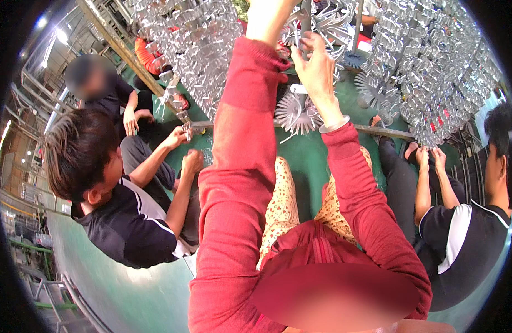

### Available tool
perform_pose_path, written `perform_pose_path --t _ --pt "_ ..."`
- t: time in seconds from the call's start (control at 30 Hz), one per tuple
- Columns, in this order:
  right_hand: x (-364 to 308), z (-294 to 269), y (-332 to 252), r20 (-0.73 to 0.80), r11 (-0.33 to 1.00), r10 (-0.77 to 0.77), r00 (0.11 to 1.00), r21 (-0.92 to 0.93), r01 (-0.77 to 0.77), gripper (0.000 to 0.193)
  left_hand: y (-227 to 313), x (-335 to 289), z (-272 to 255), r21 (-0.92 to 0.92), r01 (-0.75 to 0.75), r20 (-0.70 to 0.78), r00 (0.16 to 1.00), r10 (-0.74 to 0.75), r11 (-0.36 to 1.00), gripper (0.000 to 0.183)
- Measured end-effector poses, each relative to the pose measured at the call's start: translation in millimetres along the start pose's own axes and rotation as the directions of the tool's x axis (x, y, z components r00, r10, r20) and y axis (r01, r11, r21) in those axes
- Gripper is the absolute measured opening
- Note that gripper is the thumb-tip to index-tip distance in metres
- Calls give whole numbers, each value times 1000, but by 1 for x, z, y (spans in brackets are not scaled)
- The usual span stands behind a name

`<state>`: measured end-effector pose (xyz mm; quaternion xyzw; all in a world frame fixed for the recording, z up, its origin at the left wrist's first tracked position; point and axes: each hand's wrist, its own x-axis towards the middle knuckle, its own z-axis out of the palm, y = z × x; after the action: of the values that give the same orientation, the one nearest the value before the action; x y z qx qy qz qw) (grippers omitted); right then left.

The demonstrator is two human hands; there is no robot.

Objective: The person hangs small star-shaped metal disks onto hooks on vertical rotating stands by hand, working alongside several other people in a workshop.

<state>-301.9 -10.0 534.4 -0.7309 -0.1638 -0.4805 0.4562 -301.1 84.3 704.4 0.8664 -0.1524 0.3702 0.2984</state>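
Observation:
My left arm in a red sleeve reaches up to the top edge. The wrist and part of my left hand [269, 16] show there, overexposed, with the fingers cut off from sight. Just to its right, my right hand [316, 67] is raised with bent fingers among thin grey metal pieces [329, 28] bunched around an upright pole. Thumb and forefinger close on one narrow grey metal strip [299, 40]. Under my right hand, a fan-shaped ring of flat metal strips [298, 117] circles the same pole. A light bracelet sits on my right wrist.
Dense hanging columns of shiny metal pieces stand at left [192, 50] and right [433, 61]. A horizontal bar [384, 132] crosses low ahead of my knees. Co-workers sit close at left [128, 216] and right [461, 238], their hands at the racks. The floor [117, 294] is green.

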Motion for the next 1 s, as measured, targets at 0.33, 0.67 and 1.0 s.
perform_pose_path --t 0.33,0.67,1.0 --pt "2 -12 13 76 999 -32 997 29 29 22 -187 -131 57 -117 138 311 945 -96 983 26" --pt "7 -3 25 172 992 -119 978 -24 125 26 -191 -180 178 -541 100 524 817 241 835 84" --pt "-4 -5 17 305 974 110 946 155 -163 28 -198 -201 160 -477 347 804 543 242 807 38"
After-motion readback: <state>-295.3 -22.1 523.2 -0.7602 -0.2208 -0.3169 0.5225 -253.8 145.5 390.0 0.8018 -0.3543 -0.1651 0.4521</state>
